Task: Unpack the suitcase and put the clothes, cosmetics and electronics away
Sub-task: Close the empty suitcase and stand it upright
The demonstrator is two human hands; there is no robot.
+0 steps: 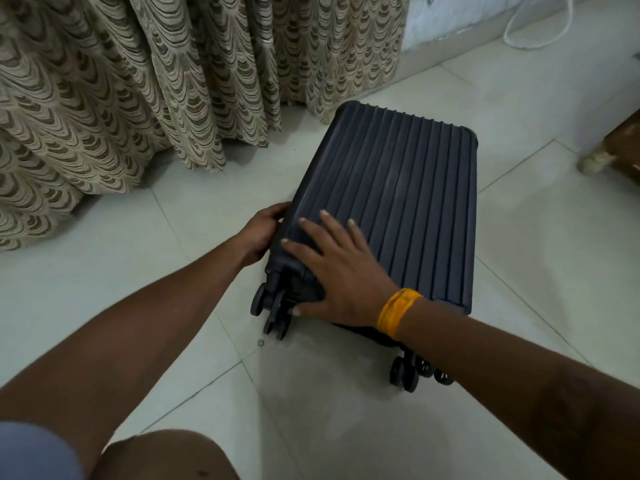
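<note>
One dark navy ribbed hard-shell suitcase (391,202) lies flat and closed on the pale tiled floor (536,271), near one beige scallop-patterned curtain (121,91). We count two bare hands: right hand (341,268) spread flat on the shell near the wheel end, one orange wristband (398,311); left hand (261,230) curled around the suitcase's side edge. We see three black wheel clusters (272,308).

curtain (138,98) close behind suitcase (398,188), open floor (536,254) rightward
</note>
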